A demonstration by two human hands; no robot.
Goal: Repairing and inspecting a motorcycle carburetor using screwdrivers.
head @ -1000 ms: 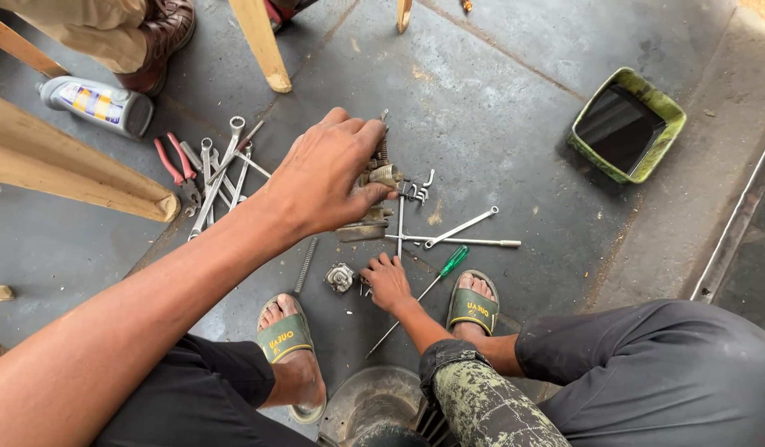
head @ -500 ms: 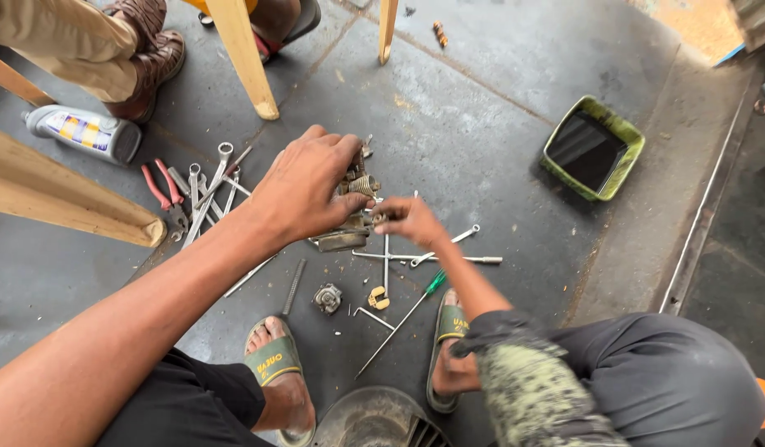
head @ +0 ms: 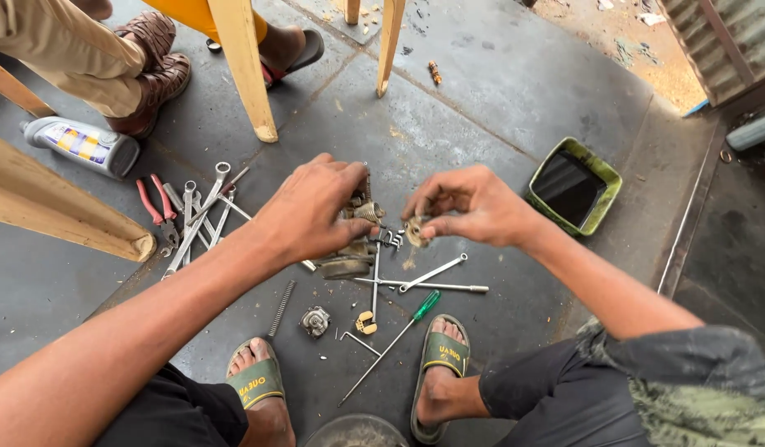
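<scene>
My left hand (head: 312, 211) grips a grimy metal engine part, a carburetor body (head: 357, 240), holding it just above the dark floor. My right hand (head: 469, 205) pinches a small round brass-coloured piece (head: 415, 232) right beside that body, fingers closed on it. Under both hands lie a green-handled screwdriver (head: 403, 327), a long thin rod (head: 424, 286), a small spanner (head: 432, 273), a spring (head: 281, 306) and a small metal fitting (head: 315, 320). My feet in green sandals (head: 256, 382) rest below them.
Several spanners and red-handled pliers (head: 155, 217) lie at the left beside a wooden beam (head: 59, 217). A grey oil bottle (head: 84, 146) lies near another person's brown shoes (head: 155, 70). A green tray of dark liquid (head: 574, 189) sits right. Chair legs (head: 243, 70) stand ahead.
My right hand rose from the floor near my foot to the body, now pinching the small brass piece. My left hand kept its hold on the body. The view shifted closer.
</scene>
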